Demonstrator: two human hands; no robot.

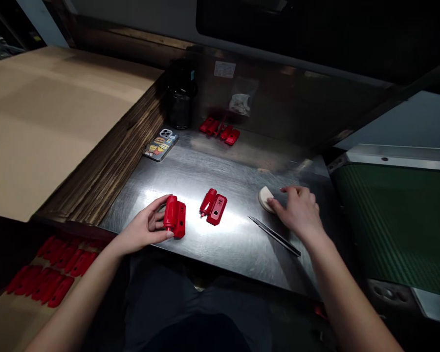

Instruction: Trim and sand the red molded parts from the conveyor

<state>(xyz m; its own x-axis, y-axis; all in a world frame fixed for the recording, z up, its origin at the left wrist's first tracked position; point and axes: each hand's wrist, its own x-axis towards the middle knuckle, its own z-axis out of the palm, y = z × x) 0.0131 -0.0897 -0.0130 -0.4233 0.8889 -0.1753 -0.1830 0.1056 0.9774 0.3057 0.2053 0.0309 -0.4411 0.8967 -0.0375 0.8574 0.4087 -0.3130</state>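
Note:
My left hand point(148, 226) grips a glossy red plastic part point(171, 215), a rounded barrel joined to a flat plate, just over the table's front edge. A similar red part point(213, 207) lies on the metal table to its right, with a dark hole in its plate. At the right, my right hand point(297, 211) has its thumb and fingers apart, the thumb at the edge of a rounded off-white block point(266, 199). Whether the thumb presses on the block I cannot tell. A slim pointed craft knife point(275, 236) lies below that hand, its tip toward the upper left.
Stacked cardboard sheets point(73, 107) rise at the left, beside a phone point(161, 145) and a black bottle point(181, 100). Several red parts point(220, 130) sit at the back. More red pieces point(46, 278) lie on cardboard at lower left. A green conveyor belt point(410, 220) runs at right.

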